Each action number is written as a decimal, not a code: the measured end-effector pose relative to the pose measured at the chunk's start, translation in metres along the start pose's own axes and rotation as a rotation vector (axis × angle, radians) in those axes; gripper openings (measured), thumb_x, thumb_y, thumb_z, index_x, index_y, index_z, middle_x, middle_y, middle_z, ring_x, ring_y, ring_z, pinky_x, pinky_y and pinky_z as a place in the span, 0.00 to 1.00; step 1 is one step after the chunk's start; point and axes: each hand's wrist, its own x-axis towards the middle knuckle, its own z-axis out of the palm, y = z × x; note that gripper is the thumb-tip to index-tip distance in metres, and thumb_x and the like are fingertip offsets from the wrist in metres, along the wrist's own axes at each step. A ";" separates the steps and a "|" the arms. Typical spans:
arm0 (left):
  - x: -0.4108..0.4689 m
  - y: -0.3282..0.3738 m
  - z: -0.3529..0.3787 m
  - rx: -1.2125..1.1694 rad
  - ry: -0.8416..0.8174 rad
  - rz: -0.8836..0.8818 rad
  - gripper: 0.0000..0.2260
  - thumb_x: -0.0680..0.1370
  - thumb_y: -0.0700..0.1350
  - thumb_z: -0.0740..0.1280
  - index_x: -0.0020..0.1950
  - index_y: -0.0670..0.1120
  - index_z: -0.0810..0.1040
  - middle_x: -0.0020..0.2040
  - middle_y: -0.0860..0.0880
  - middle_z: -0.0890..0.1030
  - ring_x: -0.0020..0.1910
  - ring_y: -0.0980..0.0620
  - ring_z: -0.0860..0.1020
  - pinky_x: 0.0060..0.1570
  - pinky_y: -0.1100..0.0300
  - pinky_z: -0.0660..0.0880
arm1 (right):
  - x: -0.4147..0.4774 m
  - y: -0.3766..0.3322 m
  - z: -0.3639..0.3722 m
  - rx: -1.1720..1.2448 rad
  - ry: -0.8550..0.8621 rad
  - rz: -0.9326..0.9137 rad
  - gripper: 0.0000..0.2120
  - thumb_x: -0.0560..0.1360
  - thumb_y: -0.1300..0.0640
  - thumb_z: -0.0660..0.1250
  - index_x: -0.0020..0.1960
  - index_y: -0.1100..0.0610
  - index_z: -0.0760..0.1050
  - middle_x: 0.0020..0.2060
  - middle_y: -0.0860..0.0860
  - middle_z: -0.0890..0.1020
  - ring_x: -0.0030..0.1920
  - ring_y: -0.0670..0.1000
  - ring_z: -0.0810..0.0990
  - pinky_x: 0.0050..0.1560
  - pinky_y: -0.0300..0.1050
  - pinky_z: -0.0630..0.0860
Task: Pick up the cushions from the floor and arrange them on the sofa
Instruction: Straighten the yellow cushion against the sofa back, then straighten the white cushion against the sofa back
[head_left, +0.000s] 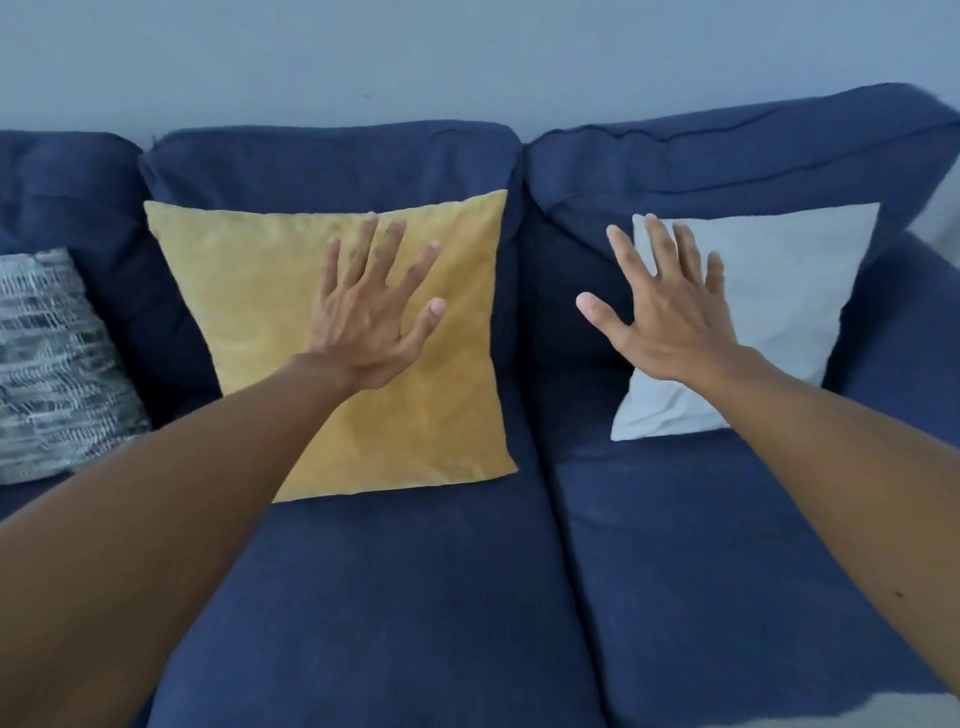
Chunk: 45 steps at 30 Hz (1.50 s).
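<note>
Three cushions lean against the backrest of a dark blue sofa (395, 597). A yellow cushion (249, 291) stands in the middle, a white cushion (779, 291) on the right seat, and a grey patterned cushion (47, 364) at the left edge. My left hand (371, 317) is open with fingers spread in front of the yellow cushion. My right hand (660, 306) is open too, fingers spread over the white cushion's left edge. Neither hand holds anything; whether the palms touch the cushions I cannot tell.
A pale wall (467, 57) runs behind the sofa. The sofa's right armrest (904, 338) rises beside the white cushion. A strip of light floor (810, 714) shows at the bottom right corner.
</note>
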 end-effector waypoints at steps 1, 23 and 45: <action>0.003 0.017 0.001 -0.009 -0.004 0.013 0.30 0.84 0.65 0.41 0.84 0.57 0.53 0.85 0.47 0.46 0.84 0.43 0.41 0.79 0.37 0.42 | -0.009 0.017 -0.004 -0.007 -0.007 0.006 0.44 0.74 0.22 0.37 0.83 0.43 0.43 0.83 0.53 0.45 0.82 0.59 0.43 0.77 0.69 0.48; 0.127 0.275 0.066 -0.142 -0.006 0.104 0.30 0.84 0.64 0.45 0.84 0.55 0.57 0.85 0.45 0.50 0.84 0.42 0.45 0.79 0.39 0.42 | -0.031 0.277 -0.007 0.012 -0.042 0.107 0.44 0.73 0.21 0.36 0.83 0.42 0.41 0.83 0.52 0.44 0.82 0.58 0.40 0.77 0.70 0.45; 0.234 0.361 0.240 -0.100 0.131 -0.044 0.29 0.85 0.63 0.47 0.85 0.56 0.51 0.85 0.43 0.47 0.83 0.40 0.45 0.77 0.33 0.41 | 0.120 0.384 0.176 0.076 0.238 -0.192 0.38 0.79 0.28 0.53 0.84 0.43 0.50 0.83 0.54 0.44 0.82 0.62 0.40 0.73 0.74 0.40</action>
